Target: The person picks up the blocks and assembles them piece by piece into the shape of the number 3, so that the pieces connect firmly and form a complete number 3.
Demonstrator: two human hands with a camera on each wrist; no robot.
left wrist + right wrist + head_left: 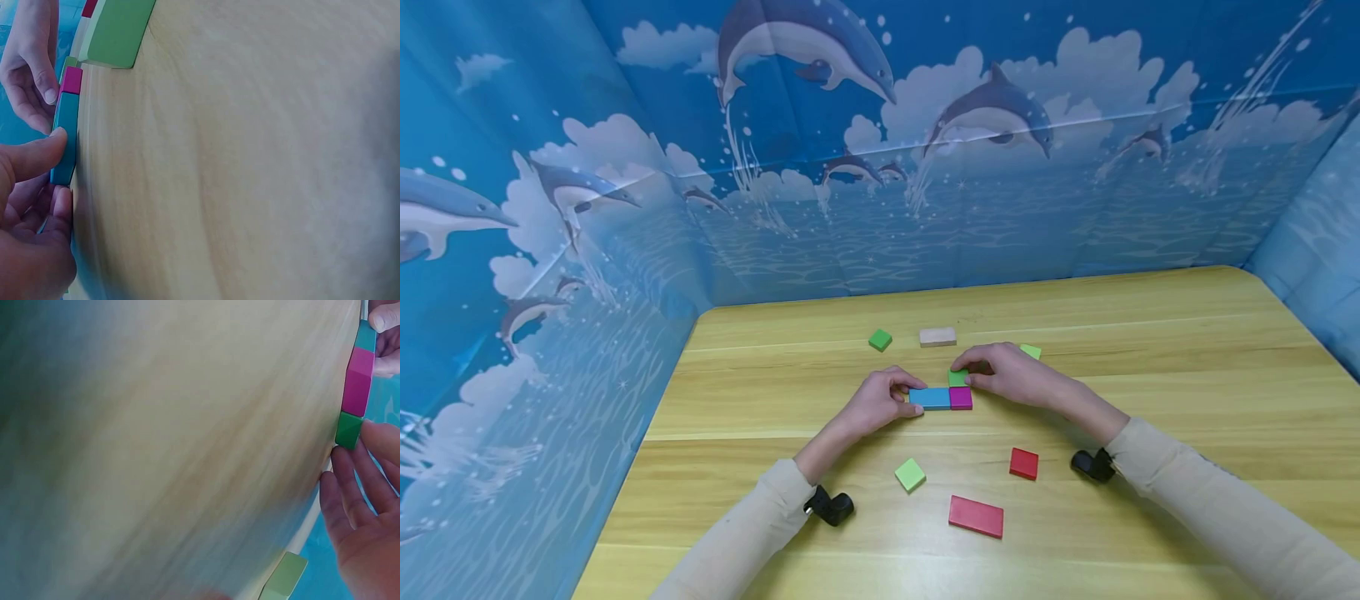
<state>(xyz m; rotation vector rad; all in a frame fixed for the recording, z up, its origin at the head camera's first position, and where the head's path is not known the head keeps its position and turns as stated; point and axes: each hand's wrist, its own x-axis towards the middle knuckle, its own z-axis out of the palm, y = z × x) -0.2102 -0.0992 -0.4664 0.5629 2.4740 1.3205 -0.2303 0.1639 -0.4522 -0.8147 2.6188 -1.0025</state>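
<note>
My left hand point(878, 398) holds a long blue block point(931, 399) at its left end, thumb on the near side and fingers on the far side. A magenta square block point(961, 399) sits flush against the blue block's right end. Just behind the magenta one is a green square block point(958, 378), which my right hand point(1013, 375) pinches between thumb and fingers. In the right wrist view the green block point(349, 430) lies right up against the magenta block point(358, 381). The left wrist view shows my left thumb against the blue block point(66, 137).
Behind the hands lie a dark green block point(880, 339) and a pale wooden block point(937, 337). A light green block point(1031, 352) is partly hidden by my right hand. Nearer are another light green block point(910, 475), a red square block point(1024, 463) and a long red block point(976, 517).
</note>
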